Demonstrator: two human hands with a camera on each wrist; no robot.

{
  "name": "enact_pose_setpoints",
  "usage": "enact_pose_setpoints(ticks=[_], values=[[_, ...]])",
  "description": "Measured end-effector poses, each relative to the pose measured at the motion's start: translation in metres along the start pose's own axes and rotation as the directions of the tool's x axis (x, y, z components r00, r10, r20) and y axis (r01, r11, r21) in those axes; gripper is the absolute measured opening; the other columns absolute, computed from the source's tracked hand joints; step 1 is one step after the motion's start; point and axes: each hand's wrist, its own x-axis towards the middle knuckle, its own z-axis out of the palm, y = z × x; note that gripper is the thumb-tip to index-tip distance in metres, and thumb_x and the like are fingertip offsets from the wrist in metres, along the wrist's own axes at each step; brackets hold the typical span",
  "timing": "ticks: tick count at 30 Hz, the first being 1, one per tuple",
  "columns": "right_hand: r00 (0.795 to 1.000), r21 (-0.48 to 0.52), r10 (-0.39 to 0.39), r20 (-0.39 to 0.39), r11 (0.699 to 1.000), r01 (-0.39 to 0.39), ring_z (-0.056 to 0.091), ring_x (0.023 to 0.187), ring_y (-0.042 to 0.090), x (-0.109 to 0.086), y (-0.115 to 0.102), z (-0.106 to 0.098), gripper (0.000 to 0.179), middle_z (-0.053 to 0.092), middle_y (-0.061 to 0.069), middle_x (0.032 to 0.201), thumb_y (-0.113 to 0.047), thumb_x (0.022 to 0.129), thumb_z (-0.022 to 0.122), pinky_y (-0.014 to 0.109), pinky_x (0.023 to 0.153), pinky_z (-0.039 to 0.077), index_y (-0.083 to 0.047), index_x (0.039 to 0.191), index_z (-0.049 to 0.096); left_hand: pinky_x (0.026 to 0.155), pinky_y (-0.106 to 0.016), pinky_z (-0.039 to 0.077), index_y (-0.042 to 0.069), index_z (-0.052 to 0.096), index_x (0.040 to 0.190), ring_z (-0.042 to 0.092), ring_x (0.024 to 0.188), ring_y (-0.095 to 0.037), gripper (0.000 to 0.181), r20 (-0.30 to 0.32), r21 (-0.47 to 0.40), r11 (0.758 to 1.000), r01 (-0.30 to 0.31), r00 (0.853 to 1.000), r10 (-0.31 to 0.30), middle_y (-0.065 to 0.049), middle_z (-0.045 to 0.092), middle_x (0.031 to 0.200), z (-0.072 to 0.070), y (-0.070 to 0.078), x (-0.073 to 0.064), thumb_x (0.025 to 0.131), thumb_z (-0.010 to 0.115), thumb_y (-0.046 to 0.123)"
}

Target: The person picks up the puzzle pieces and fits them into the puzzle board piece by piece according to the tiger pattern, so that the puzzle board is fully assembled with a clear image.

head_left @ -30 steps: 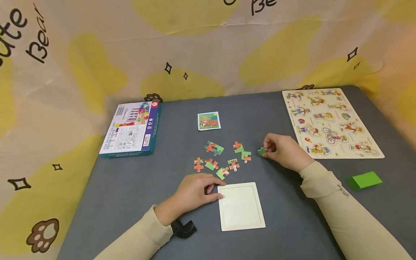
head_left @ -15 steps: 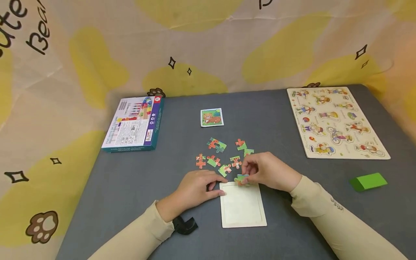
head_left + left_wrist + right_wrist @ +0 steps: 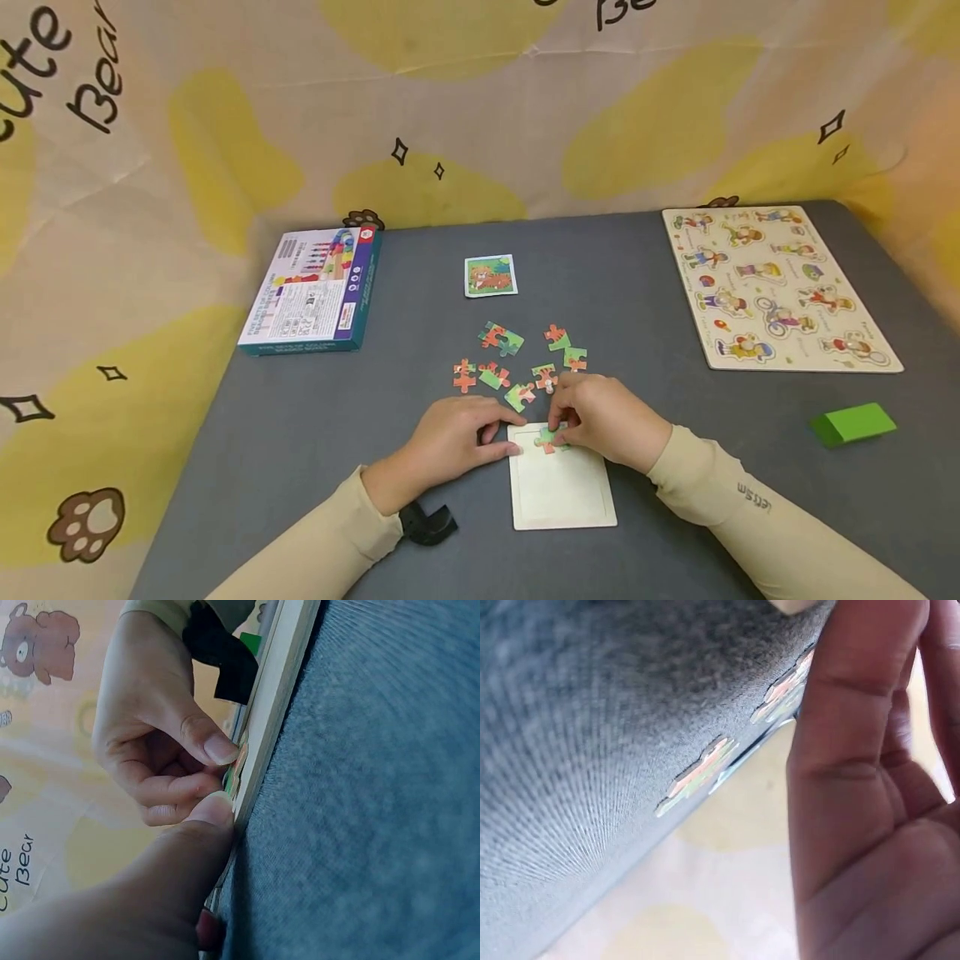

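Note:
A pale wooden puzzle tray (image 3: 562,496) lies flat on the grey table. My left hand (image 3: 442,450) holds its upper left corner, the thumb on the left edge and the index finger at the top. Over the tray's top edge my right hand (image 3: 611,421) pinches a green-and-orange jigsaw piece (image 3: 547,440), partly hidden by the fingers. In the left wrist view this piece (image 3: 238,769) sits low against the tray, between the two hands. Loose jigsaw pieces (image 3: 493,377) lie just beyond the tray, several of them; two show beside my right hand (image 3: 862,772) in the right wrist view.
A small tiger picture card (image 3: 491,277) lies behind the pieces. At the back left is a flat toy box (image 3: 311,292). A wooden board with printed figures (image 3: 780,292) lies at the right, and a green block (image 3: 853,425) in front of it.
My right hand has carried the jigsaw piece from beside the figure board leftward and down onto the top of the puzzle tray. The left hand stays at the tray's corner.

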Motion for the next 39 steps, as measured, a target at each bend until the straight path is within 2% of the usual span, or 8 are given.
enact_pose_setpoints(ticks=[6,10,18,22,27,34,36,39], values=[[0.998,-0.065,-0.055,-0.018,0.996,0.054,0.06,0.077,0.008,0.003,0.0,0.001,0.023,0.062,-0.009,0.086,-0.001,0.077,0.092,0.025,0.067,0.051,-0.017,0.087,0.077,0.057,-0.02,0.034,0.024,0.079,0.117,0.04,0.062,0.001,0.03,0.014,0.0,1.0,0.009,1.0,-0.009,0.015,0.045,0.072,-0.001,-0.002,0.002,0.09,0.085,0.037],[0.996,-0.107,-0.082,-0.032,0.991,0.078,0.065,0.081,0.011,0.005,0.0,0.0,0.022,0.065,-0.008,0.089,-0.001,0.077,0.092,0.025,0.069,0.053,-0.015,0.089,0.081,0.057,-0.02,0.034,0.024,0.079,0.117,0.04,0.063,0.001,0.03,0.003,0.003,1.0,-0.004,1.0,0.004,0.015,0.046,0.073,-0.002,-0.003,0.004,0.09,0.085,0.036],[0.997,-0.149,-0.077,0.01,0.986,0.078,0.06,0.072,0.008,0.001,-0.005,-0.004,0.02,0.061,-0.008,0.085,-0.005,0.074,0.095,0.024,0.063,0.05,-0.013,0.088,0.082,0.058,-0.02,0.034,0.023,0.079,0.116,0.041,0.064,0.001,0.029,-0.004,0.006,1.0,-0.023,1.0,0.023,0.014,0.047,0.073,-0.001,-0.003,0.006,0.091,0.084,0.036],[0.995,-0.202,-0.097,0.0,0.975,0.095,0.057,0.068,0.006,-0.002,-0.008,-0.003,0.022,0.06,-0.009,0.083,-0.009,0.072,0.097,0.024,0.06,0.048,-0.017,0.08,0.079,0.058,-0.02,0.034,0.023,0.079,0.116,0.041,0.064,0.0,0.029,0.003,0.003,1.0,-0.02,1.0,0.02,0.013,0.047,0.073,0.0,-0.003,0.006,0.091,0.084,0.035],[0.993,-0.255,-0.116,-0.023,0.961,0.107,0.053,0.066,0.005,-0.004,-0.01,-0.001,0.029,0.058,-0.011,0.083,-0.006,0.072,0.096,0.024,0.058,0.046,-0.022,0.073,0.072,0.058,-0.02,0.034,0.022,0.079,0.116,0.041,0.064,0.0,0.029,0.004,-0.003,1.0,-0.023,1.0,0.023,0.013,0.047,0.073,0.0,-0.002,0.007,0.091,0.085,0.034],[0.992,-0.247,-0.126,-0.003,0.961,0.122,0.055,0.07,0.006,-0.001,-0.007,-0.006,0.025,0.06,-0.01,0.086,-0.011,0.074,0.096,0.024,0.06,0.048,-0.021,0.077,0.074,0.059,-0.02,0.034,0.022,0.079,0.116,0.042,0.065,0.0,0.028,0.002,-0.011,1.0,-0.026,1.0,0.026,0.013,0.048,0.074,-0.002,-0.001,0.006,0.091,0.084,0.033],[0.994,-0.236,-0.106,-0.038,0.967,0.094,0.059,0.073,0.007,0.0,-0.002,-0.011,0.023,0.062,-0.01,0.089,-0.014,0.075,0.096,0.026,0.062,0.05,-0.021,0.082,0.076,0.059,-0.02,0.035,0.022,0.079,0.116,0.042,0.065,0.0,0.028,0.002,-0.013,1.0,-0.023,1.0,0.023,0.013,0.047,0.074,-0.002,-0.001,0.005,0.091,0.084,0.034],[0.988,-0.25,-0.048,-0.147,0.968,0.01,0.065,0.08,0.014,0.004,0.01,-0.018,0.02,0.067,-0.006,0.094,-0.013,0.078,0.095,0.034,0.067,0.054,-0.018,0.09,0.079,0.06,-0.02,0.035,0.022,0.079,0.116,0.042,0.065,0.001,0.029,0.011,-0.016,1.0,-0.011,1.0,0.011,0.014,0.047,0.073,-0.003,-0.001,0.001,0.091,0.085,0.034]])
